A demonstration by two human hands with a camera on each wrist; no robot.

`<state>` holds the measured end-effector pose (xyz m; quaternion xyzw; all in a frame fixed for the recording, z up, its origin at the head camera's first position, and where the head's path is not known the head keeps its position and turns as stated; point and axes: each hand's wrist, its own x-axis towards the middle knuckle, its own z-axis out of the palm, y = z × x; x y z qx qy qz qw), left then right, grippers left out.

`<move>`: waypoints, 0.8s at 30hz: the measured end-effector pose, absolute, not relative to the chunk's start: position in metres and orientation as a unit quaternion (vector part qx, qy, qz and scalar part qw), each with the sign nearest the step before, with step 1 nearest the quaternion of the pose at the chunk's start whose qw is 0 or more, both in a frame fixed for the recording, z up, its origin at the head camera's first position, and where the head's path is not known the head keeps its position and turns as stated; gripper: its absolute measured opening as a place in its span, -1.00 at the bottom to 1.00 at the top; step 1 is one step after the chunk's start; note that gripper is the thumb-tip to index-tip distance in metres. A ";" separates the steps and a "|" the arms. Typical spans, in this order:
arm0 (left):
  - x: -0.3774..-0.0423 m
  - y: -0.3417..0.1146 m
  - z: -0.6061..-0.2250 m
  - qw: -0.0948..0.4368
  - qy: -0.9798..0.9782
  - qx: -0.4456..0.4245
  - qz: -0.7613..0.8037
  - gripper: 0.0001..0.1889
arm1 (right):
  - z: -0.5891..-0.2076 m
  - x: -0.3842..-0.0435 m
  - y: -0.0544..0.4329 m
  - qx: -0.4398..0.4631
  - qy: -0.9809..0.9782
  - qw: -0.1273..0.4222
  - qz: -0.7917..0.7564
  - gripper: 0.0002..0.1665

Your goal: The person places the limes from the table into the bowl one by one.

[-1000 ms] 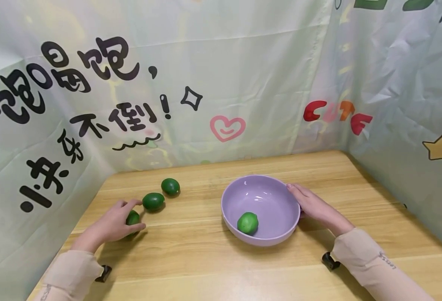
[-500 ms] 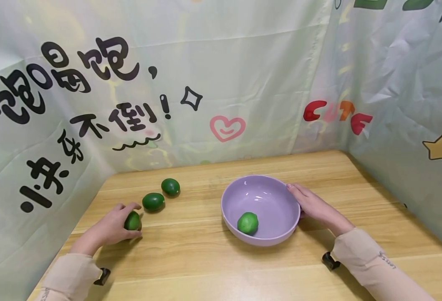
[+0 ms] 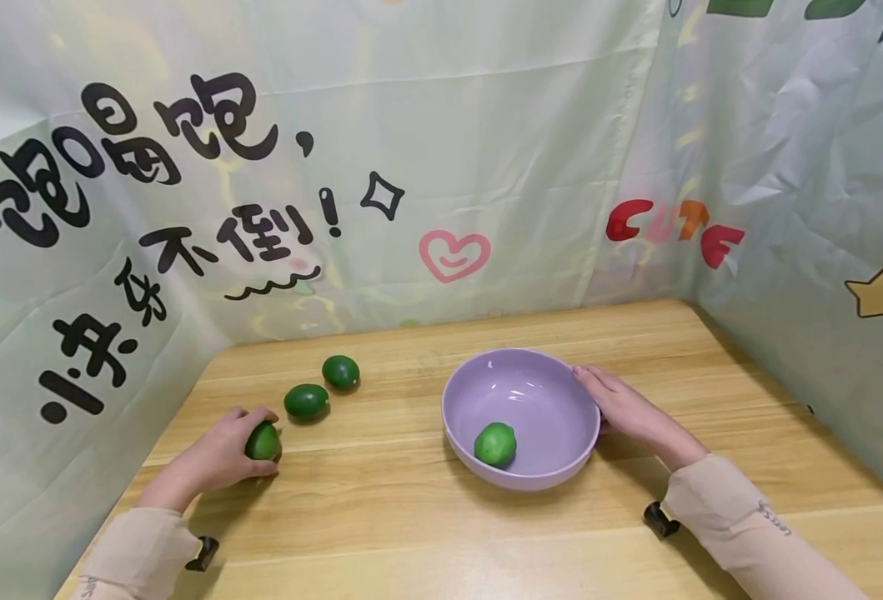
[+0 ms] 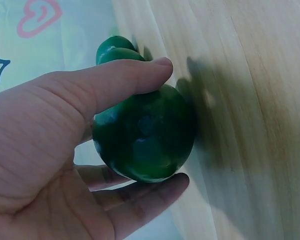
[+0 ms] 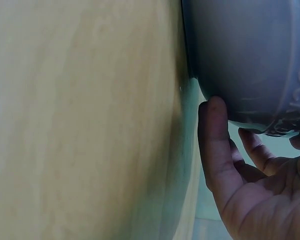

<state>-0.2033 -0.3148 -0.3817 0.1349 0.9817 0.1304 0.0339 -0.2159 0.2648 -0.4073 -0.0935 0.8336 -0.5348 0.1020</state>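
Observation:
My left hand (image 3: 223,450) grips a green lime (image 3: 263,442) low over the left of the table, its thumb and fingers on opposite sides. The left wrist view shows this lime (image 4: 145,135) up close, with the thumb across its upper part and the fingers below. Two darker green limes, one nearer (image 3: 307,402) and one farther back (image 3: 341,372), lie just beyond the hand. A purple bowl (image 3: 539,400) stands right of centre with a brighter green lime (image 3: 495,445) inside. Resting against the bowl's right side is my right hand (image 3: 629,408), its fingers touching the outer wall.
The wooden table (image 3: 381,517) ends at a printed cloth backdrop (image 3: 531,167) along the back and both sides. Black wrist devices sit under the left cuff (image 3: 203,552) and right cuff (image 3: 660,520).
My left hand has closed its thumb and fingers round the near lime and drawn back slightly towards me. The right hand and the bowl stay where they were.

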 end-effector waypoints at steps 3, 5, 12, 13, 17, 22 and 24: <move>-0.204 -0.315 -0.381 0.034 0.982 0.135 0.128 -0.26 | -0.407 -0.216 0.265 -0.094 0.834 0.100 -0.535 -0.26; -0.203 -0.315 -0.381 0.034 0.982 0.135 0.127 -0.27 | -0.407 -0.216 0.265 -0.095 0.833 0.100 -0.535 -0.26; -0.203 -0.316 -0.380 0.034 0.982 0.137 0.126 -0.28 | -0.407 -0.216 0.265 -0.099 0.831 0.100 -0.538 -0.27; -0.203 -0.316 -0.380 0.034 0.982 0.137 0.126 -0.28 | -0.407 -0.216 0.265 -0.099 0.831 0.099 -0.538 -0.26; -0.203 -0.316 -0.379 0.035 0.982 0.138 0.124 -0.28 | -0.407 -0.216 0.265 -0.100 0.832 0.099 -0.536 -0.26; -0.203 -0.316 -0.377 0.040 0.982 0.139 0.122 -0.28 | -0.407 -0.216 0.265 -0.099 0.831 0.102 -0.538 -0.27; -0.203 -0.316 -0.377 0.043 0.982 0.138 0.120 -0.27 | -0.407 -0.216 0.265 -0.098 0.831 0.102 -0.538 -0.28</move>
